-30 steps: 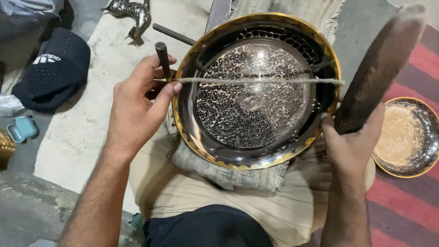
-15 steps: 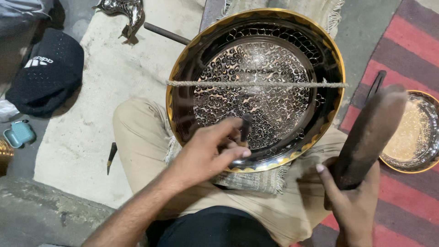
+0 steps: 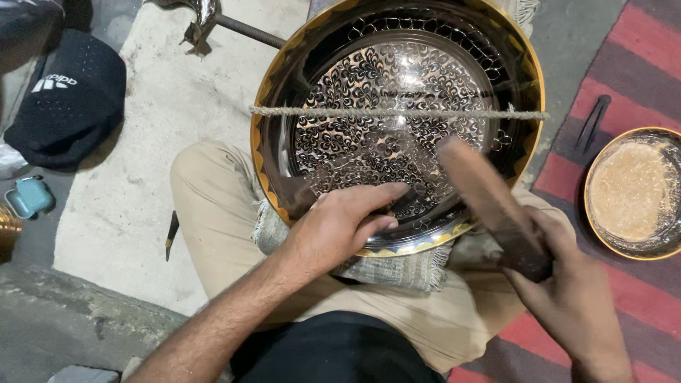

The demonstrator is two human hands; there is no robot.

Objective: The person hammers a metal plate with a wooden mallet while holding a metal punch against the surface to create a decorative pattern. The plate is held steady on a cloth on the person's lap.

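A pale mat (image 3: 135, 177) covered the grey floor, a black cap with a white emblem (image 3: 67, 106) at its left. The left hand (image 3: 340, 227) pinched a small dark punch (image 3: 404, 202) against the engraved round brass tray (image 3: 397, 120), propped on the lap and rope-tied to stay put; the right hand (image 3: 574, 298) was wrapped around a dark wooden mallet (image 3: 489, 202)

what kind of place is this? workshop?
Likely a floor-level metal-engraving workshop. A large engraved brass tray rests on the seated person's lap, the right hand holds a wooden mallet, and a second brass dish lies on the striped rug.
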